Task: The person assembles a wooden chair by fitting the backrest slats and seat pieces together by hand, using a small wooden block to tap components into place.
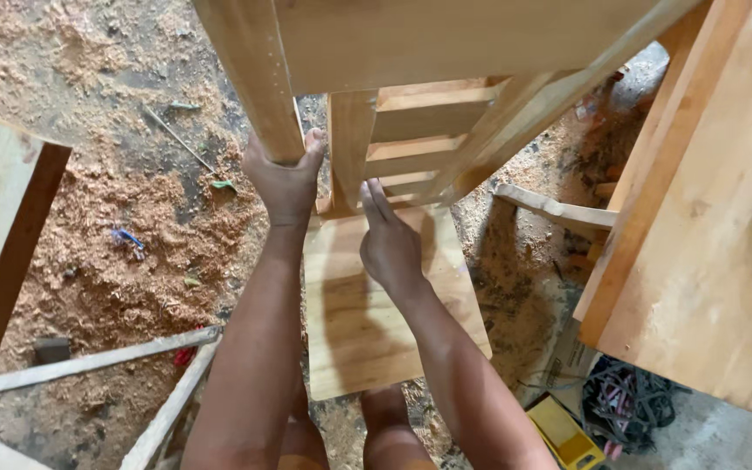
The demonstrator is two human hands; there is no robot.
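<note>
A bare earthen floor (106,104) lies thick with pale sawdust. Right of it stands a light wooden desk (707,261); below the desk, tangled dark cables (624,400) beside a yellow box (563,433).

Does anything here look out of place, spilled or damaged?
Yes. Sawdust lies thickly over the floor, with scraps mixed in. A tangle of cables sits by a yellow tool. The wooden frame, with the left hand gripping it and the right hand touching it, shows no damage.

Wooden frame (411,52) at top centre, flat board (367,322) below it at centre, bench (707,261) at right, sawdust-covered floor (115,200) at left, tangled cables (624,400) at lower right.
</note>
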